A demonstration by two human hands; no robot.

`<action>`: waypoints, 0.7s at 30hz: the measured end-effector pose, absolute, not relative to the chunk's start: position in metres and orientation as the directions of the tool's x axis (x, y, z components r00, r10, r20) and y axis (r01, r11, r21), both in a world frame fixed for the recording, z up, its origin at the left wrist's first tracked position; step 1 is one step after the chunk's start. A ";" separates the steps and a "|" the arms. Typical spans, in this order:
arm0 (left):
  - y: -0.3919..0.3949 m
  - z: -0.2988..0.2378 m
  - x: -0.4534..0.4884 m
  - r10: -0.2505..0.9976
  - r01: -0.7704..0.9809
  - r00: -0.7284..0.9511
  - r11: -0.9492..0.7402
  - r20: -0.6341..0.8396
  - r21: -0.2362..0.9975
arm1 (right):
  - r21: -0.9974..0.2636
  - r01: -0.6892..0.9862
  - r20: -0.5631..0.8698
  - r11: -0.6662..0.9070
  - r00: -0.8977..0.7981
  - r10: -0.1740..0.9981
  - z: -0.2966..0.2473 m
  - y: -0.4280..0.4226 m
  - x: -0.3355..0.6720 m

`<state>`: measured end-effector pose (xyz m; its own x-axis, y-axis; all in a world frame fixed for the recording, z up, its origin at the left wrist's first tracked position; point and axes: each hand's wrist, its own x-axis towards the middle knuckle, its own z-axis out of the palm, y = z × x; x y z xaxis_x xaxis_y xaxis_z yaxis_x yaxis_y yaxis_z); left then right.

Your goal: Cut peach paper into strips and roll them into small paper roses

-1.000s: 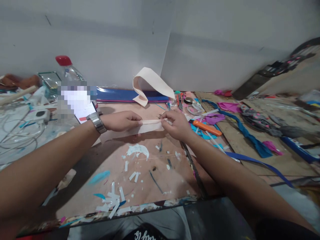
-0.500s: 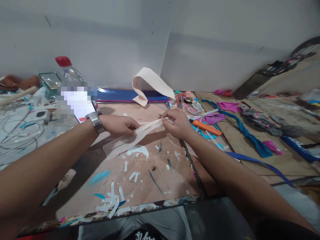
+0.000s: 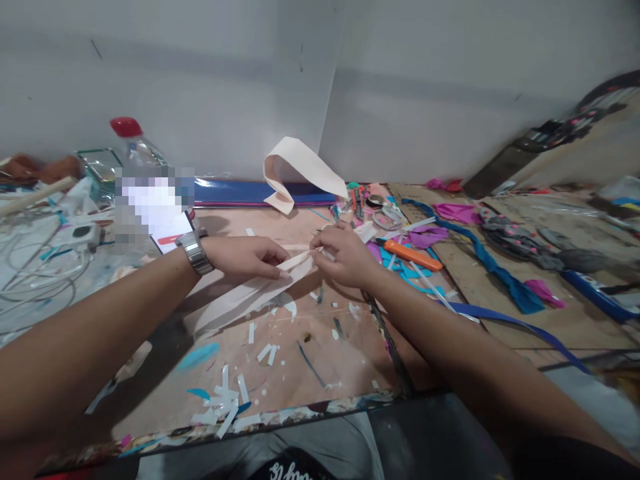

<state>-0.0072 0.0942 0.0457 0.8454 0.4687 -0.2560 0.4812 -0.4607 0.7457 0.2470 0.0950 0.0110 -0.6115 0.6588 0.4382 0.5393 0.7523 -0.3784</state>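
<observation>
While the right hand point(image 3: 345, 257) pinches the far end of a pale strip point(image 3: 240, 303) between thumb and fingers, the left hand point(image 3: 245, 257) grips it a little way along, its thumb lying on top. The strip is just in front of the two hands, on their near side, its long axis running aslant: from the pinch at the right hand it slopes down to the left and toward the person, passing under the left hand's fingers. Its free end points near-left and lies close to the tabletop point(image 3: 310, 373); whether it touches cannot be told. A lengthwise fold shows along it.

Nearer the person than both hands lies the widest stretch of open wood, with white paper scraps point(image 3: 225, 403) near the front edge. That edge runs crosswise, well apart from the hands. A dark seam point(image 3: 390, 340) passes beneath the right forearm toward it. Just right of the right hand, an orange cutter point(image 3: 413, 255) and coloured scraps crowd the space. Beyond both hands stands a curled pale strip point(image 3: 313, 163) near the wall; a phone point(image 3: 173, 227) lies just beyond the left wrist.
</observation>
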 end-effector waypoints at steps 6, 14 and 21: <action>0.089 0.042 0.000 0.585 0.528 0.786 -0.471 -0.198 0.706 | -0.390 0.480 0.420 0.786 -0.667 0.616 0.010 0.075 0.233; 0.084 0.041 0.004 0.615 0.568 0.762 -0.486 -0.201 0.664 | -0.392 0.497 0.361 0.774 -0.691 0.626 0.007 0.071 0.230; 0.081 0.043 0.006 0.632 0.592 0.755 -0.543 -0.175 0.596 | -0.394 0.502 0.353 0.770 -0.691 0.631 0.005 0.070 0.228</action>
<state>0.0058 0.0810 0.0426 0.7553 0.6316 -0.1748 0.5917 -0.5426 0.5963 0.2285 0.0697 0.0051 -0.6906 0.6310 0.3535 0.5021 0.7701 -0.3936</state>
